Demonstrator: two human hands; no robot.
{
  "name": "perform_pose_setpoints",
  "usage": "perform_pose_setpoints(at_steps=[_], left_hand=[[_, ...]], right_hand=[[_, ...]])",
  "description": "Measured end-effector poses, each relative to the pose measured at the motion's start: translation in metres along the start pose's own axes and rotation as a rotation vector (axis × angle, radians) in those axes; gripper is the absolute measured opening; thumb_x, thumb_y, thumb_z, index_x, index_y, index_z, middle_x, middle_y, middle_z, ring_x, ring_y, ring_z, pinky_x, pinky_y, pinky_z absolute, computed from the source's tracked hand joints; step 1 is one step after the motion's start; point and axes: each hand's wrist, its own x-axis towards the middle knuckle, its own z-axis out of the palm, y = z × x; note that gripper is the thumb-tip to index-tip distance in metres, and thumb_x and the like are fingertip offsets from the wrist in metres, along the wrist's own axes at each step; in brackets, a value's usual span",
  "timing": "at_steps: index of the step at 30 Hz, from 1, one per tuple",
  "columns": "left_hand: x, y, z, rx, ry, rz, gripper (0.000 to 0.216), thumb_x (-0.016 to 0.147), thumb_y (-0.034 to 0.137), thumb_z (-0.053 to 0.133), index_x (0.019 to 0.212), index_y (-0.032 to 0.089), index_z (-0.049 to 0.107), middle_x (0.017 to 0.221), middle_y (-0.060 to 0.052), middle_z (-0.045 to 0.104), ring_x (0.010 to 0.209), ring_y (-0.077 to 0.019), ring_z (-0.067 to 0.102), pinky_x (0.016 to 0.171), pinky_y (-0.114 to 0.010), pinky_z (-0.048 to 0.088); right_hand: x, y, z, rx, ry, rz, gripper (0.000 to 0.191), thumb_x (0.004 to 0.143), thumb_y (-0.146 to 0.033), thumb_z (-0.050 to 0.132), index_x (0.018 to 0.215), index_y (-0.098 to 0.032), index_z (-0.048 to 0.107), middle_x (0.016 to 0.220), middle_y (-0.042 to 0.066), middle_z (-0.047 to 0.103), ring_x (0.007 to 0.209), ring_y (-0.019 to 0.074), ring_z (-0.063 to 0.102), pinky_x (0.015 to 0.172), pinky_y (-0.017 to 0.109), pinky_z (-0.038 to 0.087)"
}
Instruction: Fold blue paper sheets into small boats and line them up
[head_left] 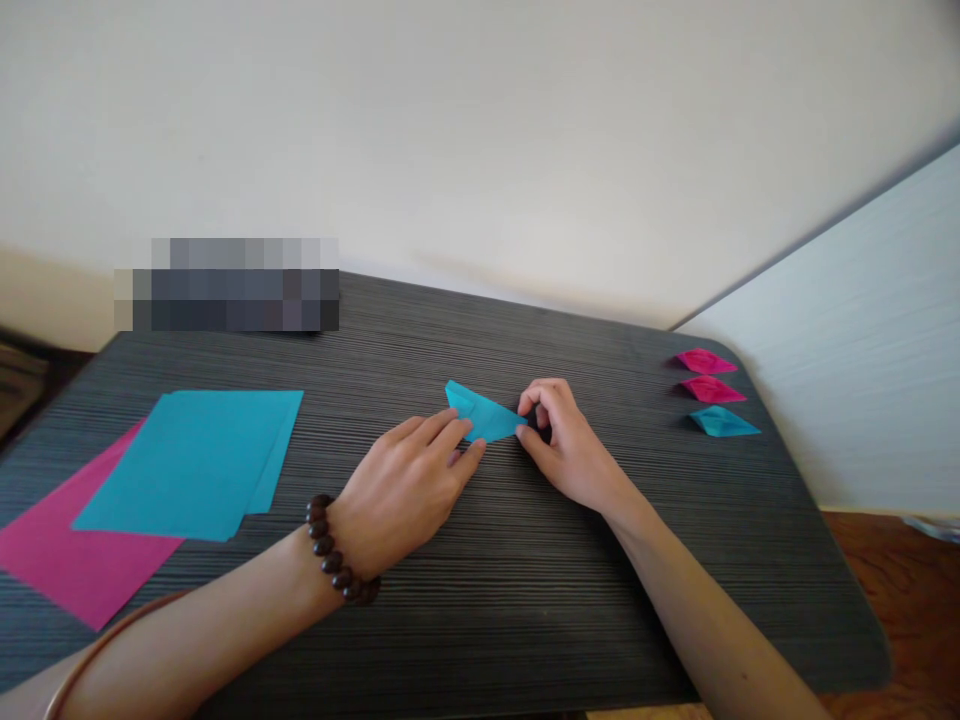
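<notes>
A piece of folded blue origami paper (491, 418) lies at the middle of the dark table, narrowing to a point at its right end. My left hand (412, 480), wearing a dark bead bracelet (330, 550), holds the paper's left part with its fingertips and thumb at the near edge. At the right tip, my right hand (559, 440) pinches the paper between thumb and curled fingers. The undersides of my left fingers are hidden.
Flat blue sheets (187, 460) overlap a pink sheet (97, 570) at the left. Two folded pink paper pieces (706, 361) and a folded blue paper piece (724, 421) line the table's right side. A blurred-out object (236, 290) stands at the back left, by the wall (480, 140).
</notes>
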Motion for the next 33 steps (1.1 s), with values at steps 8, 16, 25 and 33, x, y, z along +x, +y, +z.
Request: perform_pose_setpoints(at_steps=[8, 16, 25, 33], left_hand=[[0.004, -0.004, -0.004, -0.022, -0.067, 0.006, 0.027, 0.085, 0.014, 0.049, 0.109, 0.019, 0.061, 0.095, -0.009, 0.060, 0.094, -0.0232, 0.056, 0.078, -0.039, 0.051], [0.003, -0.003, -0.003, -0.057, -0.098, -0.020, 0.028, 0.086, 0.014, 0.047, 0.111, 0.019, 0.060, 0.098, -0.009, 0.060, 0.095, -0.0248, 0.054, 0.078, -0.040, 0.052], [0.005, -0.003, -0.006, -0.083, -0.090, -0.016, 0.025, 0.085, 0.013, 0.048, 0.103, 0.019, 0.063, 0.095, -0.009, 0.061, 0.089, -0.0234, 0.055, 0.076, -0.040, 0.052], [0.004, -0.018, 0.012, -0.347, 0.058, -0.059, 0.024, 0.087, 0.014, 0.046, 0.101, 0.020, 0.064, 0.096, -0.005, 0.059, 0.091, -0.0184, 0.052, 0.083, -0.035, 0.048]], right_hand=[[-0.002, 0.002, 0.002, 0.022, 0.055, -0.001, 0.017, 0.080, -0.011, 0.043, 0.092, -0.022, 0.047, 0.094, 0.004, 0.043, 0.071, 0.0139, 0.045, 0.063, 0.030, 0.043], [-0.002, -0.004, 0.011, -0.132, 0.084, 0.011, 0.020, 0.076, -0.022, 0.058, 0.092, -0.022, 0.046, 0.099, 0.006, 0.046, 0.090, 0.0206, 0.048, 0.077, 0.038, 0.043], [-0.002, 0.003, 0.004, -0.028, 0.041, 0.003, 0.016, 0.080, -0.014, 0.049, 0.093, -0.022, 0.047, 0.097, 0.004, 0.045, 0.070, 0.0138, 0.047, 0.070, 0.032, 0.045], [-0.006, 0.001, 0.013, -0.187, 0.091, -0.058, 0.035, 0.085, -0.033, 0.053, 0.118, -0.023, 0.050, 0.116, 0.009, 0.047, 0.103, 0.0233, 0.049, 0.088, 0.041, 0.043]])
